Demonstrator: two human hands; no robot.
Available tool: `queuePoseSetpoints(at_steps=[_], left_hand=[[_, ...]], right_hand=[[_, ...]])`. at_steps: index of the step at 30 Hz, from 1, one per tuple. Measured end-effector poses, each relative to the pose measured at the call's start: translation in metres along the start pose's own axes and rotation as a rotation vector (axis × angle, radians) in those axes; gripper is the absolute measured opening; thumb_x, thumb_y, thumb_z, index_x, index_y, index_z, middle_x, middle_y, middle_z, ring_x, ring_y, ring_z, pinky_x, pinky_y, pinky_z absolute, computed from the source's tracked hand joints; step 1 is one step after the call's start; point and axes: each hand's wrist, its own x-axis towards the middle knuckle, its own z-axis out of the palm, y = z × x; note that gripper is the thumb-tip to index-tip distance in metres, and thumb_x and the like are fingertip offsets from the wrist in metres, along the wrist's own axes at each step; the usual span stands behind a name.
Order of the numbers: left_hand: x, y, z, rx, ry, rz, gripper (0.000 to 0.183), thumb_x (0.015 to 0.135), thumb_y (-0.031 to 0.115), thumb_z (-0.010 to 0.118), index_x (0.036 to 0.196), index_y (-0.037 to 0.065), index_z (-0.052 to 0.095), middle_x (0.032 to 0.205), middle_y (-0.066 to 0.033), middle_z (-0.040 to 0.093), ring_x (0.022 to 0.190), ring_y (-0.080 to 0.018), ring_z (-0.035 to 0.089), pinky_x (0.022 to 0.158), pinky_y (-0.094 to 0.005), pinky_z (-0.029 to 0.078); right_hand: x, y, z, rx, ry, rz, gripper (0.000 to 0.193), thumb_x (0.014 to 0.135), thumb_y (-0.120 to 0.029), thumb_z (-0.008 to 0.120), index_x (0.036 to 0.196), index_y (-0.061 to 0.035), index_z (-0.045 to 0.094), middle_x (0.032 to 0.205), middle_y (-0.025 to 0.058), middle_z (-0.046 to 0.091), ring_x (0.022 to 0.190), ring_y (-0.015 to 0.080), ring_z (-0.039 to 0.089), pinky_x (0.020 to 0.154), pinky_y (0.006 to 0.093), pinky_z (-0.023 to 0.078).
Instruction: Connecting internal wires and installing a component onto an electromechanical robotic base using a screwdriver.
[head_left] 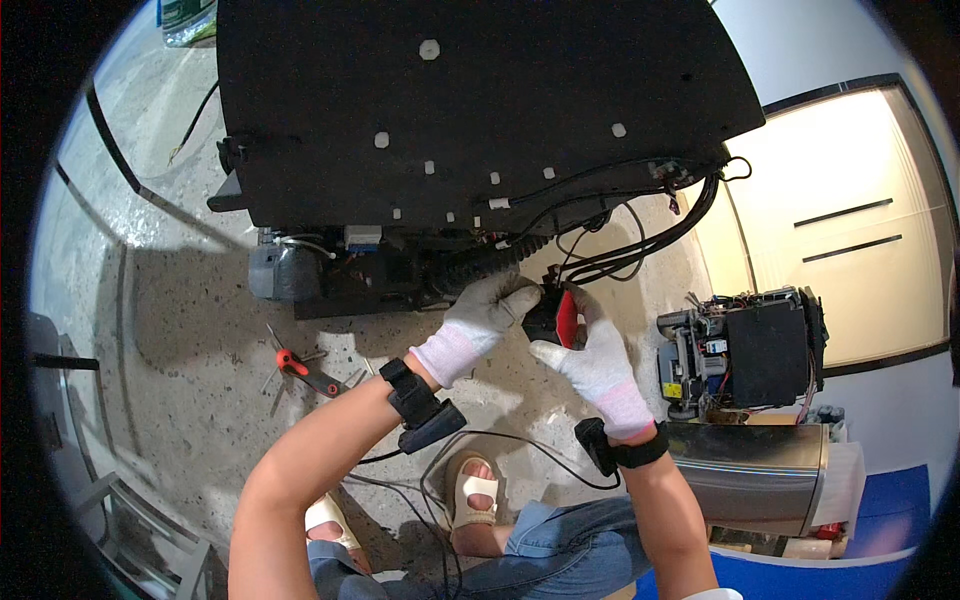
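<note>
Both hands wear white gloves with grey palms and meet in front of a large black machine panel (480,110). Between them is a small black part with a red face (567,318); its exact kind I cannot make out. My right hand (598,357) is closed round its right side, thumb along the lower edge. My left hand (482,318) pinches at its upper left, where thin wires enter. Black cables (650,245) run from the panel's right corner down to this part.
On the floor at left lies a red and black multi-tool (303,372), opened out. A second machine with exposed wiring (745,350) stands at right, by a metallic cylinder (745,475). Wrist-band cables (520,438) trail above my sandalled feet. A grey metal frame (140,540) is lower left.
</note>
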Motion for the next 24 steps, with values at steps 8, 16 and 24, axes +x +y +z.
queuePoseSetpoints(at_steps=[8,16,24], left_hand=[[-0.005,0.002,0.002,-0.003,0.005,-0.004,0.023,0.087,0.018,0.048,0.104,0.003,0.053,0.097,-0.0058,0.055,0.089,-0.0127,0.048,0.082,-0.0252,0.039],[0.0,0.01,-0.007,0.13,-0.048,-0.067,0.024,0.086,0.017,0.05,0.105,0.002,0.052,0.097,-0.0055,0.055,0.089,-0.0133,0.049,0.082,-0.0255,0.039],[-0.002,0.003,-0.004,0.085,-0.013,0.058,0.025,0.086,0.017,0.049,0.105,0.002,0.053,0.096,-0.0058,0.056,0.091,-0.0132,0.05,0.083,-0.0255,0.04]], right_hand=[[0.001,0.0,0.0,-0.065,0.002,0.016,0.075,0.062,-0.019,0.073,0.125,0.0006,0.037,0.108,0.0133,0.051,0.095,0.0196,0.051,0.083,0.0285,0.041],[0.003,0.01,0.003,-0.041,0.001,-0.03,0.072,0.062,-0.019,0.073,0.122,0.0008,0.039,0.104,0.0157,0.054,0.095,0.0232,0.054,0.082,0.031,0.042],[0.006,0.014,0.004,0.002,-0.01,0.004,0.078,0.061,-0.014,0.074,0.127,0.0003,0.034,0.109,0.009,0.049,0.093,0.0132,0.05,0.08,0.0241,0.041]])
